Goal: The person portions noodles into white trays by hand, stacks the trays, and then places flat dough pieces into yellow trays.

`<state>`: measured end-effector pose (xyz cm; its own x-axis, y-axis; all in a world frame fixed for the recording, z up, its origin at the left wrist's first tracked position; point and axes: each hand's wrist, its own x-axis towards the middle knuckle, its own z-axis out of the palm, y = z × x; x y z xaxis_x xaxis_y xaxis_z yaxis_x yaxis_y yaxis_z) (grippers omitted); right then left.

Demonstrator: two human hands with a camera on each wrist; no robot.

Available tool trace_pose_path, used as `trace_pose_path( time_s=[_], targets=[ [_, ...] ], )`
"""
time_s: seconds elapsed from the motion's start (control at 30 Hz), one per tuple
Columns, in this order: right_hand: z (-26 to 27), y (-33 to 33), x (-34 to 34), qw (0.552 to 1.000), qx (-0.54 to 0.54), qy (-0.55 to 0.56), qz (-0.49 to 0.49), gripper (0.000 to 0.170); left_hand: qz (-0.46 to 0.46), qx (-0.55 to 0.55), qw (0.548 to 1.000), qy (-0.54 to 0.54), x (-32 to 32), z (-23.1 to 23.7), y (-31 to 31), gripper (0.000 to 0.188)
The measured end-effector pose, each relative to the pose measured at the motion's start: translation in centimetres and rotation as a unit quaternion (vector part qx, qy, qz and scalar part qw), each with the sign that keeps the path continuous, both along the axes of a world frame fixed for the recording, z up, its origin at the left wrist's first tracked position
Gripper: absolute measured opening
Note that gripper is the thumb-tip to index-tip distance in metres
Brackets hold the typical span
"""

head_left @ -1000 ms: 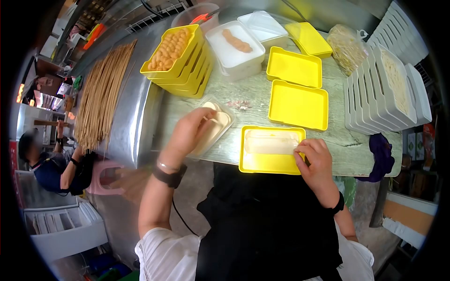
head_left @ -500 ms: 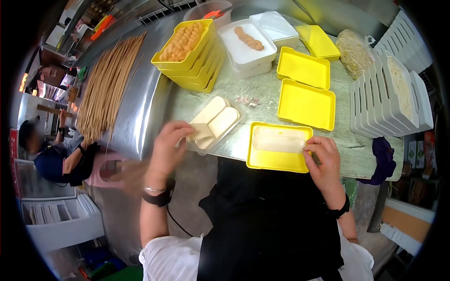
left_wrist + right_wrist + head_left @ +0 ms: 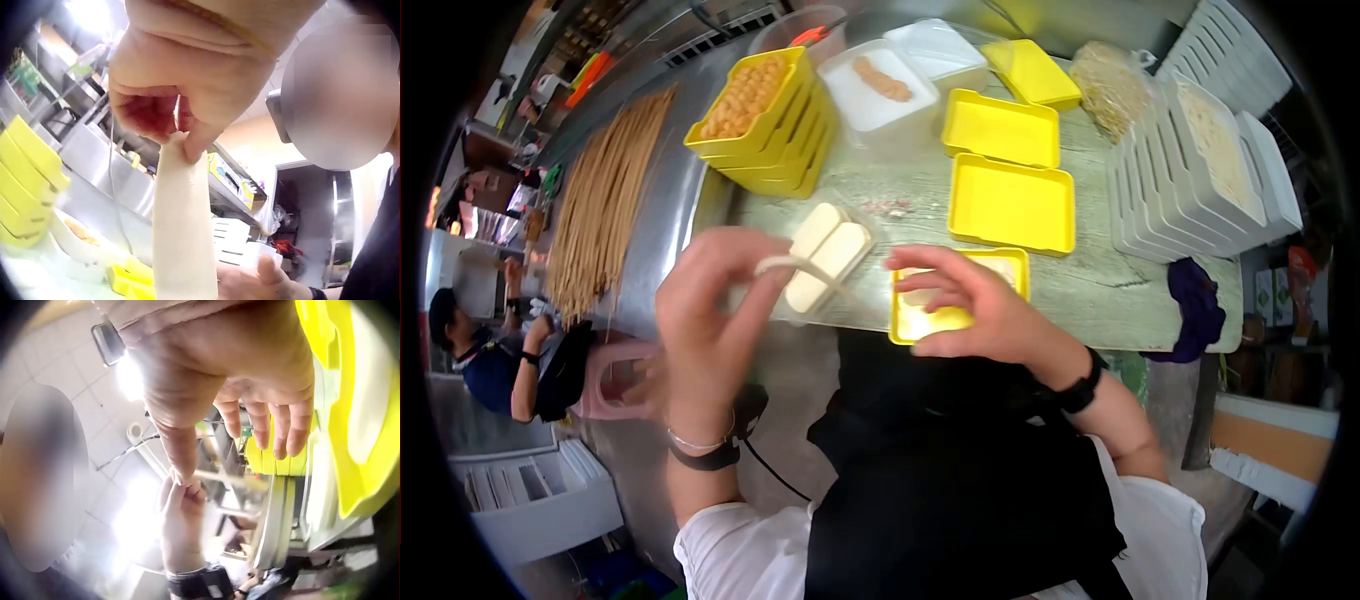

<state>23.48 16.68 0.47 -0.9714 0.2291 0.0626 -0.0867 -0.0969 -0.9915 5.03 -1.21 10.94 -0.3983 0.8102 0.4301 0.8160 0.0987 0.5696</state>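
Note:
My left hand (image 3: 715, 310) pinches one end of a thin, pale oblong slice (image 3: 183, 228) between thumb and fingers. In the left wrist view the slice hangs down long and flat. Behind it, a clear plastic container (image 3: 870, 226) holds similar pale oblong slices (image 3: 840, 255) side by side. My right hand (image 3: 985, 310) is over the near yellow tray (image 3: 1024, 280), its fingers spread and gently bent, holding nothing. Part of a pale layer in that tray shows past the fingers; the hand covers the rest.
Two yellow trays (image 3: 1012, 205) lie behind the near one. A yellow stack (image 3: 785, 150) of twisted orange-brown pieces stands left, beside a white container (image 3: 845, 95). Grey-white stacked trays (image 3: 1150, 205) and a purple cloth (image 3: 1198, 310) are right; wooden skewers (image 3: 605, 200) lie left.
My left hand has peeled the slice off the clear container and raised it toward me. My right hand has left the tray's right edge and moved left, its fingers spreading.

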Motion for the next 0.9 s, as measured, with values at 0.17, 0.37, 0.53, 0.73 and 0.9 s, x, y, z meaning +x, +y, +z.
trace_pose_path(
  time_s=[0.17, 0.37, 0.53, 0.73, 0.9],
  targets=[
    [-2.9, 0.6, 0.3, 0.98, -0.162, -0.11, -0.04, 0.042, -0.005, -0.016, 0.971, -0.24, -0.8, -6.4, 2.6, 0.017],
    [-3.3, 2.0, 5.6, 0.974, -0.018, -0.113, -0.197, 0.025, 0.022, -0.055, 0.924, -0.378, 1.8, -13.1, 2.2, 0.014],
    [-3.6, 1.2, 8.3, 0.936, 0.198, -0.168, -0.239, 0.015, -0.019, -0.085, 0.988, -0.128, 5.9, -13.9, 2.3, 0.018],
    [-4.6, 1.2, 7.2, 0.829, 0.477, -0.108, -0.269, 0.012, -0.014, -0.081, 0.995, 0.065, 6.0, -13.7, 3.5, 0.015],
    [-4.6, 1.1, 5.7, 0.777, 0.561, -0.106, -0.265, 0.011, -0.002, -0.087, 0.987, 0.138, 5.5, -14.1, 4.1, 0.014]
  ],
)
